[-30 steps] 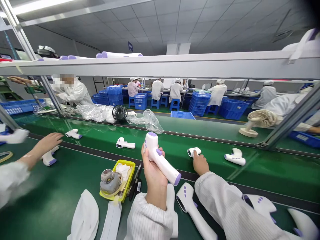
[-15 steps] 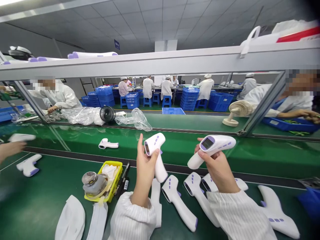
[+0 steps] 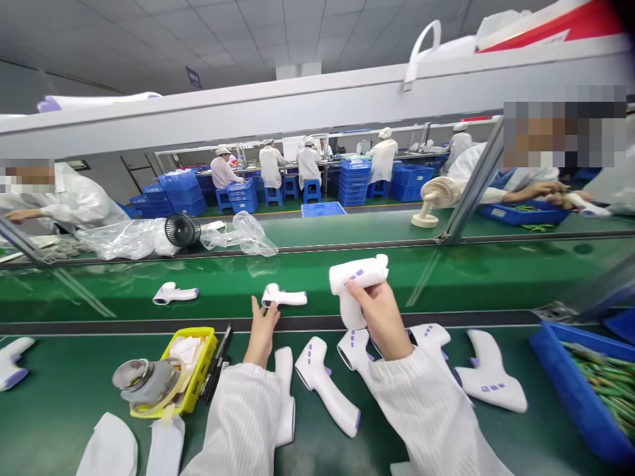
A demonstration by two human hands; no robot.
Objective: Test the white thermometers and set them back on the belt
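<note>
My left hand (image 3: 262, 334) reaches over the green belt, fingers apart, at the head of a white infrared thermometer (image 3: 292, 298) lying on its side there. Gripped in my right hand (image 3: 384, 320) is another infrared thermometer (image 3: 354, 272), raised above the belt's near edge, its purple buttons facing me. Below my arms several more thermometers lie on the dark green bench, among them one with a purple end (image 3: 330, 387) and one farther right (image 3: 491, 373). My right sleeve partly covers some of them.
A yellow basket (image 3: 202, 382) with a glass jar (image 3: 149, 387) stands left, beside black pens (image 3: 218, 363). On the belt lies another thermometer (image 3: 174, 293). A blue bin (image 3: 570, 390) of green parts sits right. A metal post (image 3: 471, 178) and overhead shelf (image 3: 248, 109) frame the bench; co-workers sit beyond.
My left hand has lowered its thermometer onto the belt and opened. My right hand has turned its thermometer so the screen no longer shows. The view has swung right.
</note>
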